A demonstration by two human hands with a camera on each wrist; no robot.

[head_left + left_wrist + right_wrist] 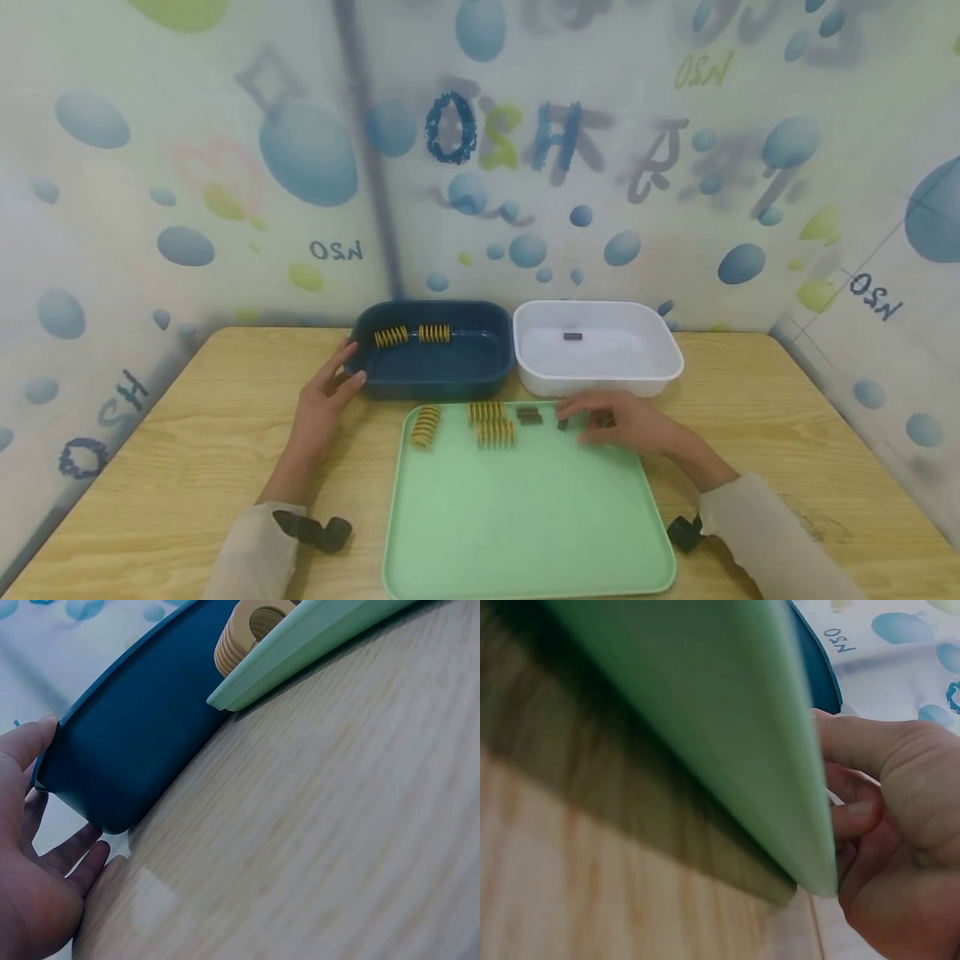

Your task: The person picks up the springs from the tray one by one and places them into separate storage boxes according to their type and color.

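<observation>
My left hand [324, 404] rests at the left end of the dark blue bin [431, 390], thumb and fingers spread along its rim and outer wall. Two yellow coil springs [434, 334] lie inside that bin. Over the back right of the green tray [525, 508], my right hand [626, 421] bends its fingers downward, thumb and forefinger apart. A small dark spring [562, 423] lies right at the forefinger's tip. In the right wrist view, the tray's raised edge [742, 750] hides what is under the fingertips.
Behind the tray, a white bin [600, 385] stands beside the blue one with one small dark spring [573, 337] in it. Along the tray's back edge lie several yellow springs [495, 433] and small dark springs [529, 415]. A patterned curtain [480, 233] hangs behind the wooden table [172, 467].
</observation>
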